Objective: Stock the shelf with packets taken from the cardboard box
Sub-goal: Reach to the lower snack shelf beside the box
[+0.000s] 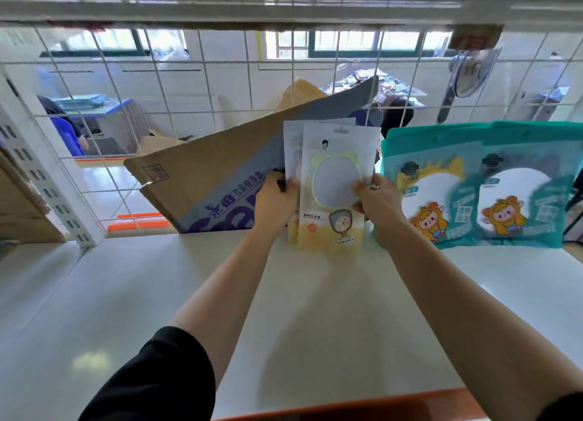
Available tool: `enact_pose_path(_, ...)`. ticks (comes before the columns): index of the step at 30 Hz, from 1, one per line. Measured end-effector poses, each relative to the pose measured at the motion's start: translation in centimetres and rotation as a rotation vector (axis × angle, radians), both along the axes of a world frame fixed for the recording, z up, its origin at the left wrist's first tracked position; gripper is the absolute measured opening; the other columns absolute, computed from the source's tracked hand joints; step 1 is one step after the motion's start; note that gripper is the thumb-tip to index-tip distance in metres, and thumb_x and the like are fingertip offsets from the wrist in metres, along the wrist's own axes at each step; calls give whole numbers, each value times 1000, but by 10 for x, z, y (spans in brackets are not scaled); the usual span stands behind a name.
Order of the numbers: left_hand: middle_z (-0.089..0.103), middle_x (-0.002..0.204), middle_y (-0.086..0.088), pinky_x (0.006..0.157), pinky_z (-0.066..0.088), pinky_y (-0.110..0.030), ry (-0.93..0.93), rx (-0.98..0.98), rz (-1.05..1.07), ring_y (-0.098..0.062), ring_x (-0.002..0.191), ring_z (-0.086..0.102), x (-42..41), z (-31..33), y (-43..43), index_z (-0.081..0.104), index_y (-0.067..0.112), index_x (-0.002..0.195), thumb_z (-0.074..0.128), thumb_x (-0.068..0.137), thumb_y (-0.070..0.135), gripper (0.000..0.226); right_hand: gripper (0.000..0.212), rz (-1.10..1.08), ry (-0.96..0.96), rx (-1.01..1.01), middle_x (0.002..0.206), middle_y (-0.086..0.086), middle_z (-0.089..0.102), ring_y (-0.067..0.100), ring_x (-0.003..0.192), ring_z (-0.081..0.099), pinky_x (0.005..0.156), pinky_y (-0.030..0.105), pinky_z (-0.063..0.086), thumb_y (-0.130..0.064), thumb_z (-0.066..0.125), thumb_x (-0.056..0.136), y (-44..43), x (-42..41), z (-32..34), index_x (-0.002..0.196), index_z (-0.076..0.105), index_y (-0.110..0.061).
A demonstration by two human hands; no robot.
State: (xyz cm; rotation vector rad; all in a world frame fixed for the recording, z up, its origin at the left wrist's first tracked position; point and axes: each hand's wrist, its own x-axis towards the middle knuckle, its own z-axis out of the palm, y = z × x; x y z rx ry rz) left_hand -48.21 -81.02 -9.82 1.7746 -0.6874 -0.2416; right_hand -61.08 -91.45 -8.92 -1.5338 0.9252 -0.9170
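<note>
While stood upright on the shelf, the yellow-and-white packets (oval window, cartoon mirror) are clasped at either edge by left hand and right hand.

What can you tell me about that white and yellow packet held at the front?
The front packet is a flat glossy pouch, white above, yellow below, with a hang slot on top, a pale green eared frame round a grey oval, and a drawn hand mirror. It stands upright on the white shelf. The right hand pinches its right edge; the left hand grips the rear packet behind it.
</note>
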Motion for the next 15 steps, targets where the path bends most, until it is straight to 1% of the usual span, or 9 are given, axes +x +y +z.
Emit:
enact_pose_path(2, 55, 83, 8, 73, 38, -24, -110, 47, 26, -15, 81, 52, 0, -3, 6, 55, 13, 111, 48, 96, 29, 23, 6, -9, 21, -12, 82, 5, 58, 21, 77, 55, 71, 36, 51, -16, 54, 94, 1, 2, 1, 93, 56, -11)
enact_pose_path(4, 54, 80, 9, 65, 33, -19, -197, 51, 18, -11, 75, 50, 3, -5, 9, 58, 13, 104, 50, 96, 25, 17, 7, -19, 37, -11, 90, 10, 62, 24, 78, 59, 77, 40, 54, -19, 54, 94, 2, 5, 1, 95, 57, -12)
enact_pose_path(6, 54, 74, 9, 56, 33, -11, -249, 62, 10, -6, 65, 49, 6, -6, 10, 61, 13, 94, 51, 95, 21, 12, 8, -27, 51, -3, 98, 12, 65, 29, 87, 64, 86, 47, 54, -21, 54, 94, 4, 8, 1, 95, 57, -14)
enact_pose_path(8, 58, 76, 5, 61, 38, -6, -252, 62, 15, -10, 68, 53, 6, -6, 11, 64, 12, 92, 52, 93, 18, 13, 8, -30, 35, 18, 95, 7, 65, 29, 95, 65, 87, 49, 53, -21, 55, 93, 4, 11, 2, 95, 58, -14)
enact_pose_path(9, 60, 77, 4, 68, 46, -14, -237, 50, 12, -16, 71, 58, 7, -6, 11, 65, 12, 92, 53, 93, 17, 13, 8, -30, 29, 22, 91, 4, 64, 29, 95, 65, 88, 48, 53, -20, 55, 93, 4, 12, 2, 95, 58, -14)
enact_pose_path(10, 62, 77, 3, 74, 52, -27, -214, 37, 9, -20, 75, 61, 7, -6, 11, 66, 13, 91, 54, 92, 16, 13, 7, -31, 31, 24, 88, 2, 63, 28, 92, 65, 87, 48, 53, -20, 55, 93, 4, 14, 2, 95, 58, -14)
enact_pose_path(11, 63, 78, 2, 76, 55, -36, -194, 28, 6, -23, 76, 63, 7, -5, 10, 67, 12, 91, 54, 91, 14, 13, 7, -32, 34, 25, 85, 1, 62, 26, 87, 65, 87, 48, 54, -20, 54, 93, 4, 15, 3, 94, 58, -14)
enact_pose_path(13, 65, 79, 0, 78, 55, -43, -165, 12, 6, -27, 78, 65, 8, -5, 9, 68, 13, 91, 55, 91, 13, 13, 7, -34, 45, 17, 80, -1, 60, 19, 76, 63, 86, 45, 55, -17, 52, 94, 4, 15, 3, 96, 57, -12)
enact_pose_path(15, 65, 79, -4, 78, 56, -46, -152, 4, 2, -30, 78, 66, 7, -6, 7, 68, 13, 93, 53, 91, 12, 15, 9, -43, 93, -46, 86, 2, 61, 19, 79, 62, 85, 45, 55, -14, 51, 93, 4, 16, 1, 100, 55, -10)
